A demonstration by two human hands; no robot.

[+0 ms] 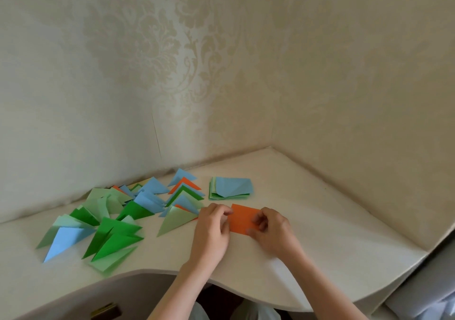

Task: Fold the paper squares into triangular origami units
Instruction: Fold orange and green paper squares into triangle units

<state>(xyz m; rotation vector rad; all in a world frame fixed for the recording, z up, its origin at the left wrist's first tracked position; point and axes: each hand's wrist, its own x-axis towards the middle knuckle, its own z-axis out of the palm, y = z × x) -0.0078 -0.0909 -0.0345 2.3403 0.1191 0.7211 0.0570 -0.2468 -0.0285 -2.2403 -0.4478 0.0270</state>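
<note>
Two hands, left hand and right hand, pinch opposite edges of a flat orange paper rectangle just in front of the stack of paper squares; glossy folded triangles lie left of the stack.

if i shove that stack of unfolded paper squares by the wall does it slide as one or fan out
The stack of unfolded paper squares is probably light and would likely fan out: its edges already sit uneven. The blue top sheet, creased and slightly lifted, may slip off first on the smooth cream tabletop.
</note>
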